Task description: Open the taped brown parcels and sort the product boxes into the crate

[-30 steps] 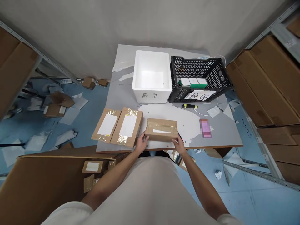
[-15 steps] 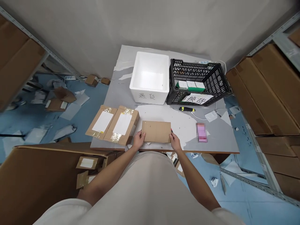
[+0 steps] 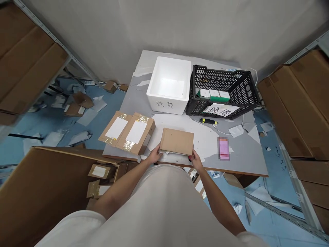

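Observation:
A small brown cardboard box (image 3: pixel 177 141) lies at the front of the table, turned slightly, with a thin gap or loose flap along its near edge. My left hand (image 3: pixel 155 154) grips its near left corner, thumb toward the near edge. At the near right corner, my right hand (image 3: pixel 196 160) is closed on the box, and a small red and black thing (image 3: pixel 190 158) shows by its fingertips; its kind I cannot make out. Left of the box lie two taped cardboard parcels (image 3: pixel 135 132) with white labels, side by side.
Behind stand a white foam box (image 3: pixel 168 105) and a black plastic crate (image 3: pixel 223 108) holding several white-and-green boxes. A yellow-black utility knife (image 3: pixel 209 121) and a blurred pink item (image 3: pixel 223 149) lie to the right. A large open carton (image 3: pixel 51 192) stands front left.
The box's near edge looks raised, showing its side, and both hands have shifted down its near corners. The whole view has moved slightly, with the table now farther right.

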Motion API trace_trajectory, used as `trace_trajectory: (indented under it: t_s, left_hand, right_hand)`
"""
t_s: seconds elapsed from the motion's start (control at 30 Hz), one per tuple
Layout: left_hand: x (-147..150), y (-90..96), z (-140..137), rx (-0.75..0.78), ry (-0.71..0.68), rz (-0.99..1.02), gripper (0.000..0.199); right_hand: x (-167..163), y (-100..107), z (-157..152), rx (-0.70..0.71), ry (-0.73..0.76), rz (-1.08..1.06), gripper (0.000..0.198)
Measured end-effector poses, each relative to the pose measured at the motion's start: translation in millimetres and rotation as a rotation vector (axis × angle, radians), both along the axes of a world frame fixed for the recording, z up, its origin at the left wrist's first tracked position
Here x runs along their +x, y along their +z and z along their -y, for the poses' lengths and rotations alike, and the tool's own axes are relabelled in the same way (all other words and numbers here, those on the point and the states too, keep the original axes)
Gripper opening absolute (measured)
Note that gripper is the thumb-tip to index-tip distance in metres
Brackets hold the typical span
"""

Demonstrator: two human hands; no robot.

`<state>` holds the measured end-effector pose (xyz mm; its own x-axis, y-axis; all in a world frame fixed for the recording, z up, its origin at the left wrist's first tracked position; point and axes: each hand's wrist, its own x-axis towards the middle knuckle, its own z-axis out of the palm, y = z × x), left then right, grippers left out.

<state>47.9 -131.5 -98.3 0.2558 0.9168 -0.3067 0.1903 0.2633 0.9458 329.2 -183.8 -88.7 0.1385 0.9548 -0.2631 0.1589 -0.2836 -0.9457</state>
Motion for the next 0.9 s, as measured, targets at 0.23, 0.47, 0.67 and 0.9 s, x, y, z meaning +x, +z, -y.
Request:
trace_trajectory:
  t_s: [0.23, 0.47, 0.67, 0.9]
  left_hand:
    - [0.3, 21.1, -8.8, 0.024, 0.121, -0.100, 0.059]
    - [-0.2, 49.1, -27.8, 0.160, 0.215, -0.270, 0.049]
    - [1.5, 45.3, -33.4, 0.137, 0.179, -0.355, 0.045]
    - [-8.7, 28.7, -20.7, 0.116, 0.218, -0.266, 0.045]
  right_hand:
    - [0.2, 23.1, -7.2, -0.007, 0.040, 0.087, 0.059]
    - [6.2, 44.8, -34.7, -0.033, 0.015, 0.251, 0.058]
    - [1.8, 36.0, -40.9, -0.125, 0.008, 0.125, 0.064]
    - [10.9, 12.8, -22.7, -0.142, -0.048, -0.042, 0.058]
